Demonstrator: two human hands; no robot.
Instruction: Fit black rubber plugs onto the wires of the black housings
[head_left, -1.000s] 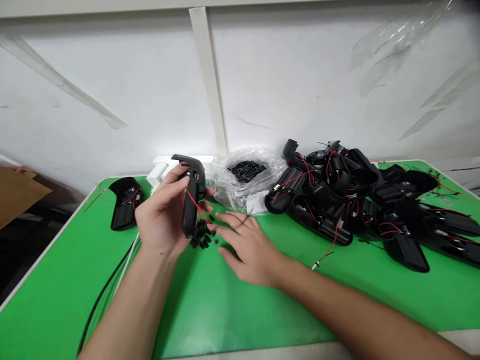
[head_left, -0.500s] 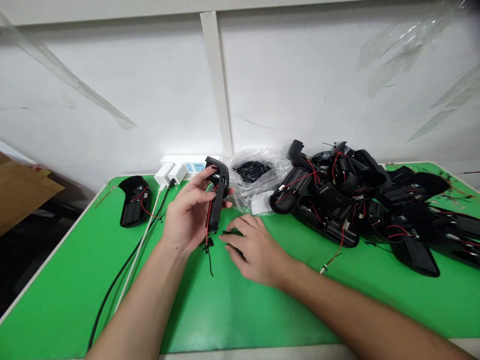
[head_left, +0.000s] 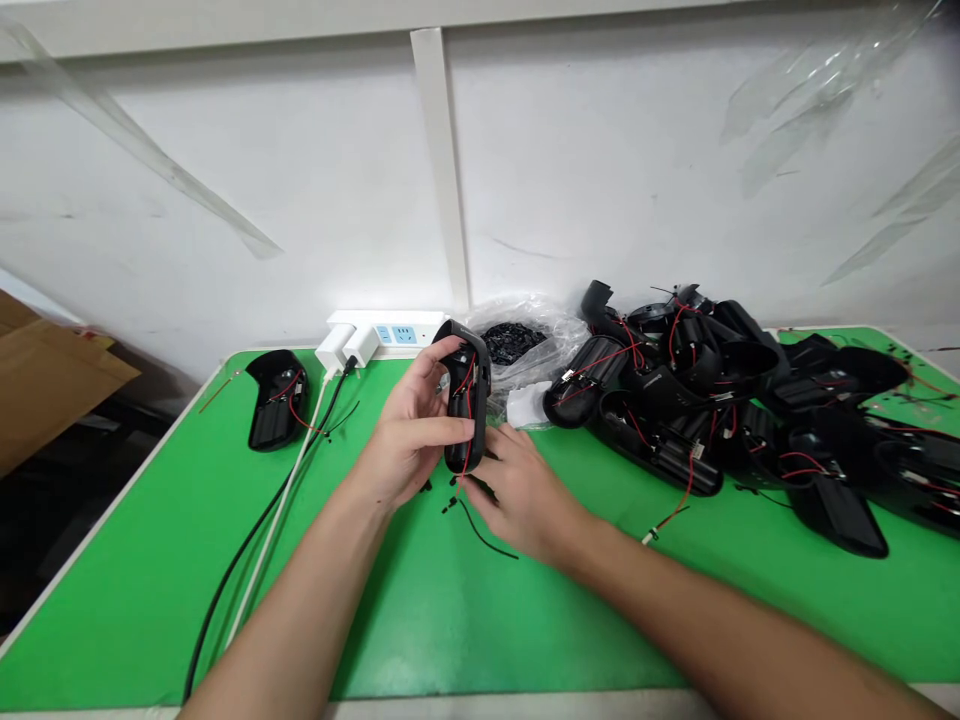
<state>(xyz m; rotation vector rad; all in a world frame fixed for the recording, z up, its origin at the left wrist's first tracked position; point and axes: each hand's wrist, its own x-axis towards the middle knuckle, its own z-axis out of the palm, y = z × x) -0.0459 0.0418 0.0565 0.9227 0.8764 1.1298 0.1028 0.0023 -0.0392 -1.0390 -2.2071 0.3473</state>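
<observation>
A black, curved housing (head_left: 459,400) stands nearly upright above the middle of a green tabletop (head_left: 420,620), gripped in the left hand (head_left: 409,435), thumb across its open front. A red wire (head_left: 470,395) runs down inside it. The right hand (head_left: 529,495) is bent close against the housing's lower edge; its fingertips are partly hidden, so from here I can't tell whether they pinch anything. Below, small black pieces (head_left: 450,506) are too tiny to identify. Behind, the held housing partly covers a clear plastic bag (head_left: 566,330) of black bits. To the right, similar housings (head_left: 675,385) overlap in a heap, cut off at my view's edge. Faint pale lettering on one, and on the held housing's rim, is too small to read.
</observation>
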